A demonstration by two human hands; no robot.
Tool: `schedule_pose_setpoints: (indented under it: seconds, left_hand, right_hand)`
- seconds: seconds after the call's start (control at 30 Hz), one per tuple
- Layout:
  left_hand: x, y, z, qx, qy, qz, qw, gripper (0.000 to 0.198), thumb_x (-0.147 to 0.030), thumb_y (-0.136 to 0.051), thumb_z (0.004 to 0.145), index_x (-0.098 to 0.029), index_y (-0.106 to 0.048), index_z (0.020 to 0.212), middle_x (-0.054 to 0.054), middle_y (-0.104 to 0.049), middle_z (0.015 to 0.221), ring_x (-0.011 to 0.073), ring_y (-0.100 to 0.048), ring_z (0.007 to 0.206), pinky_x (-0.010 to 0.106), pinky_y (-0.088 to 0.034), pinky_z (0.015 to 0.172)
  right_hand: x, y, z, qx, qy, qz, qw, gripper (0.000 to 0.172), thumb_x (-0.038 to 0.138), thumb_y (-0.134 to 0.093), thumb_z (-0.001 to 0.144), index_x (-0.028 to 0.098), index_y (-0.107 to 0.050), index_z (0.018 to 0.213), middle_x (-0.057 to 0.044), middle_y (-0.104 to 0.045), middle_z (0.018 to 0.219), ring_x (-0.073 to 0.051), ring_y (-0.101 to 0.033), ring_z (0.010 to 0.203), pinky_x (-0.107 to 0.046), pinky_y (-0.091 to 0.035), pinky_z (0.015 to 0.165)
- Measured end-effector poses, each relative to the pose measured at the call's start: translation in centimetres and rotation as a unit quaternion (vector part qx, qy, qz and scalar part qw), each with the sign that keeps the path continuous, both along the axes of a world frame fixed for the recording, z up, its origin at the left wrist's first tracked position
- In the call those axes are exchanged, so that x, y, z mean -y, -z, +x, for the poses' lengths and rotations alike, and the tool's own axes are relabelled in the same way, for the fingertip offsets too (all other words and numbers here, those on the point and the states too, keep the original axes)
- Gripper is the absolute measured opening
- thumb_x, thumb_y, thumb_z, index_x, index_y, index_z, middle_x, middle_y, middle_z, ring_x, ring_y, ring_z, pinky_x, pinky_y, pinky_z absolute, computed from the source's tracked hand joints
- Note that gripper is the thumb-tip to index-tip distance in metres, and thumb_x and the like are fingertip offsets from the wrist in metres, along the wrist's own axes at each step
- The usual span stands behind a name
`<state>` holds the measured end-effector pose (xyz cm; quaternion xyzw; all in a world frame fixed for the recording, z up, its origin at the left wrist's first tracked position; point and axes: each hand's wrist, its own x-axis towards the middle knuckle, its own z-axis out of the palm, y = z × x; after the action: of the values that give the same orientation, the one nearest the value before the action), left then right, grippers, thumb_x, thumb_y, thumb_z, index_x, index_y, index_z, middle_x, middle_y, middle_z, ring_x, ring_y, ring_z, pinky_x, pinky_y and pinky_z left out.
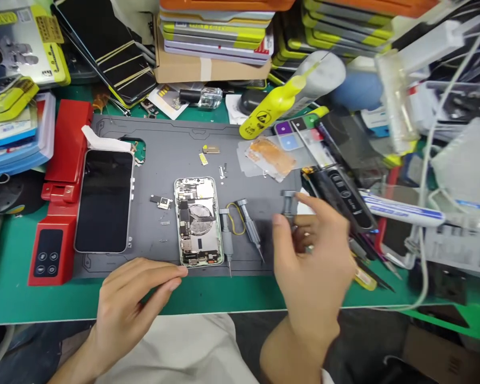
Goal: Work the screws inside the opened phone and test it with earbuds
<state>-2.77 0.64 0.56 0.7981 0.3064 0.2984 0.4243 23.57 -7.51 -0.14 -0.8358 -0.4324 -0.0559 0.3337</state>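
Observation:
An opened phone body (199, 221) lies on the grey work mat, its circuit board and round charging coil exposed. My left hand (138, 301) is at its lower left corner, fingers stretched out, index fingertip touching or very near the frame. In my right hand (314, 240), thumb and fingers close around a grey screwdriver (288, 201); its lower part is hidden. Two more grey screwdrivers, one upright beside the phone (226, 234) and one slanted (250, 226), lie between the hands. Small metal parts (161, 201) lie left of the phone body.
A dark phone screen (105, 200) rests beside a red device (52, 234) on the left. Behind the mat (156, 138) stand a yellow dispensing bottle (270, 109) and stacked boxes (216, 37). Pens and tools, including a white marker (404, 208), crowd the right.

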Motion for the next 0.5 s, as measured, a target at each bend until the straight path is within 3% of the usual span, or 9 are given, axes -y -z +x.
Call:
schedule_pose_setpoints:
  seconds: [0.1, 0.23, 0.33, 0.5]
  left_hand:
    - [-0.1, 0.0, 0.1, -0.007, 0.001, 0.0, 1.0, 0.019, -0.015, -0.066, 0.109, -0.024, -0.076, 0.121, -0.005, -0.083, 0.105, 0.005, -0.076, 0.098, 0.015, -0.058, 0.09]
    - [0.1, -0.1, 0.1, 0.001, -0.009, -0.025, 1.0, 0.015, -0.017, -0.058, 0.112, -0.022, -0.072, 0.108, -0.004, -0.078, 0.094, 0.0049, -0.073, 0.089, 0.015, -0.056, 0.081]
    - [0.3, -0.1, 0.0, 0.02, -0.007, -0.041, 0.999, 0.024, -0.019, -0.051, 0.113, -0.022, -0.061, 0.092, -0.004, -0.069, 0.082, 0.006, -0.067, 0.078, 0.018, -0.052, 0.072]
    - [0.5, 0.3, -0.3, 0.042, -0.006, -0.058, 0.997, 0.033, -0.023, -0.046, 0.115, -0.022, -0.05, 0.082, -0.004, -0.056, 0.072, 0.0083, -0.06, 0.069, 0.022, -0.046, 0.065]
  right_hand:
    - [0.4, 0.2, 1.3, 0.044, -0.032, -0.105, 0.993, 0.031, 0.043, -0.06, 0.11, 0.02, -0.071, 0.128, -0.009, -0.068, 0.103, -0.025, -0.063, 0.095, -0.04, -0.049, 0.085]
    - [0.5, -0.1, 0.0, 0.099, -0.034, -0.085, 0.991, 0.028, 0.04, -0.062, 0.111, 0.018, -0.072, 0.126, -0.014, -0.067, 0.121, -0.028, -0.062, 0.111, -0.042, -0.048, 0.096]
    - [0.2, -0.7, -2.0, 0.112, -0.07, -0.032, 0.991, 0.017, 0.035, -0.071, 0.107, 0.023, -0.076, 0.116, -0.008, -0.068, 0.109, -0.022, -0.061, 0.101, -0.036, -0.047, 0.091]
    - [-0.6, -1.0, -4.1, 0.046, -0.117, -0.081, 0.989, 0.023, 0.042, -0.074, 0.105, 0.02, -0.072, 0.106, -0.001, -0.061, 0.091, -0.017, -0.059, 0.087, -0.031, -0.046, 0.077]
